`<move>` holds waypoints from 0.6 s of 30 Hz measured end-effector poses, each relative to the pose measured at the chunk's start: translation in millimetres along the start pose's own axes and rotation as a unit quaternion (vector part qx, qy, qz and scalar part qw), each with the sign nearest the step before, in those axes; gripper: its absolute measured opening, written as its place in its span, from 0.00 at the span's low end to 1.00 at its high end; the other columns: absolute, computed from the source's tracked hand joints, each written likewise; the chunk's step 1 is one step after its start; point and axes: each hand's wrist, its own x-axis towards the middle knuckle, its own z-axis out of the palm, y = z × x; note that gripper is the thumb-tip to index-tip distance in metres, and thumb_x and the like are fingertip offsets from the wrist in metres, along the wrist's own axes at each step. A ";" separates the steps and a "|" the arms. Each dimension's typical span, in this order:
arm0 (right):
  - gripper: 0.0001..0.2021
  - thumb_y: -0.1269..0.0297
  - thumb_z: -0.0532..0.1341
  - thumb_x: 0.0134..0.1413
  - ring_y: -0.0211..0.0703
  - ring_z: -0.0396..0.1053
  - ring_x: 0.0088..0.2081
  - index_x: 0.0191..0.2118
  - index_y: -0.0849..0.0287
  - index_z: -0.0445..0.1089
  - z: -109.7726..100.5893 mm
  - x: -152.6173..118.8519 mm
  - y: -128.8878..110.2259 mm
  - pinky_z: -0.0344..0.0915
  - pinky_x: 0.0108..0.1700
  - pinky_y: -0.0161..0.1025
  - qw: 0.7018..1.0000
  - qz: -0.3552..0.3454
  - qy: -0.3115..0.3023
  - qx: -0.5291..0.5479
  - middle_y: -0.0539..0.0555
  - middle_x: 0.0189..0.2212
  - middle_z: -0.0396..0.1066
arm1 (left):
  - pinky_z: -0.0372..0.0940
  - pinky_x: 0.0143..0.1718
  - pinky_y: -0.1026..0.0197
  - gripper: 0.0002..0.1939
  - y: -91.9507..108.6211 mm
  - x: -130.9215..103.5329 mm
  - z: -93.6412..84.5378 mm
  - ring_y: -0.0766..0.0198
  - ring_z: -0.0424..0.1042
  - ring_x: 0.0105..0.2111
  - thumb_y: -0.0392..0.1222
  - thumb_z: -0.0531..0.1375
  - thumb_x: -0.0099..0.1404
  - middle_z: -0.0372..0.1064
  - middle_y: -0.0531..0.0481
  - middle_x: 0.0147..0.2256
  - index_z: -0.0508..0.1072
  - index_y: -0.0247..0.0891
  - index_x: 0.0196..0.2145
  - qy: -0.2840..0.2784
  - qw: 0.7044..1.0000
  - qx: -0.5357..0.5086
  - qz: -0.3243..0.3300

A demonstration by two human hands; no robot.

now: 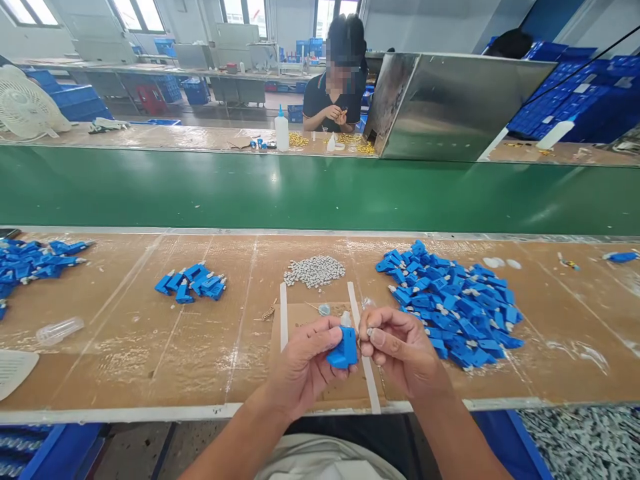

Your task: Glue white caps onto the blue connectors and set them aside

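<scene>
- At the centre of my clock, with twelve pointing to the far side, is the blue part (343,350), held above the table (200,363). Its white tip (345,319) points to twelve.
- On the nine o'clock side, my left hand (303,357) is gripping this part, with the thumb pressed on its face.
- On the three o'clock side, my right hand (405,343) has its thumb and first finger pinched together, just beside the part. Between them I see what looks like a small grey piece (369,331), but it is too small to be sure.
- At two o'clock, near my right hand, lies a large blue heap (455,303).
- At ten o'clock, well apart from my left hand, lies a smaller blue group (193,281).
- Between eleven and twelve is a pile of grey pieces (314,271).
- At eleven, nearer to me, a stick with a round end (324,309) lies close to the part.
- At nine o'clock, far off, lies a clear tube (60,330).
- At twelve, across the green belt (300,190), sits a co-worker (335,100), both hands together; a white bottle (281,133) stands slightly toward eleven.
- At one o'clock, also across, is a metal box (455,107).
</scene>
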 end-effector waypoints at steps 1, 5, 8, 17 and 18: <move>0.05 0.65 0.73 0.51 0.34 0.75 0.26 0.33 0.58 0.79 -0.6 -1.0 0.2 0.69 0.23 0.24 1.000 0.000 0.008 0.001 0.53 0.29 0.77 | 0.66 0.28 0.68 0.14 -0.1 0.5 0.7 0.67 0.72 0.27 0.47 0.67 0.62 0.72 0.46 0.30 0.74 0.32 0.37 0.004 1.000 0.004 -0.002; 0.08 0.62 0.73 0.52 0.35 0.73 0.25 0.37 0.56 0.78 0.0 -3.8 2.6 0.69 0.23 0.26 0.999 -0.014 0.043 0.000 0.51 0.27 0.76 | 0.64 0.27 0.69 0.14 0.5 0.8 0.4 0.67 0.71 0.27 0.46 0.67 0.62 0.72 0.45 0.31 0.76 0.31 0.37 0.013 1.000 0.002 -0.003; 0.10 0.58 0.71 0.54 0.37 0.73 0.24 0.38 0.57 0.77 2.9 -4.3 5.9 0.71 0.23 0.30 0.997 -0.038 0.060 -0.038 0.51 0.26 0.75 | 0.66 0.29 0.67 0.13 1.9 0.3 -2.3 0.66 0.72 0.28 0.45 0.67 0.63 0.73 0.45 0.32 0.75 0.32 0.37 0.029 1.000 -0.010 0.001; 0.12 0.54 0.68 0.58 0.33 0.70 0.23 0.32 0.58 0.74 9.3 -2.0 10.1 0.67 0.21 0.26 0.995 -0.057 0.073 -0.036 0.50 0.26 0.72 | 0.66 0.29 0.68 0.13 4.7 -2.5 -12.0 0.66 0.73 0.28 0.46 0.68 0.61 0.74 0.46 0.30 0.74 0.32 0.37 0.034 0.999 -0.031 -0.014; 0.12 0.54 0.69 0.57 0.32 0.70 0.22 0.32 0.58 0.74 8.5 -2.1 10.7 0.66 0.20 0.25 0.996 -0.050 0.072 -0.031 0.50 0.26 0.72 | 0.67 0.30 0.68 0.13 4.3 -2.9 -13.9 0.66 0.73 0.28 0.45 0.68 0.61 0.73 0.47 0.30 0.74 0.33 0.37 0.037 0.999 -0.035 -0.011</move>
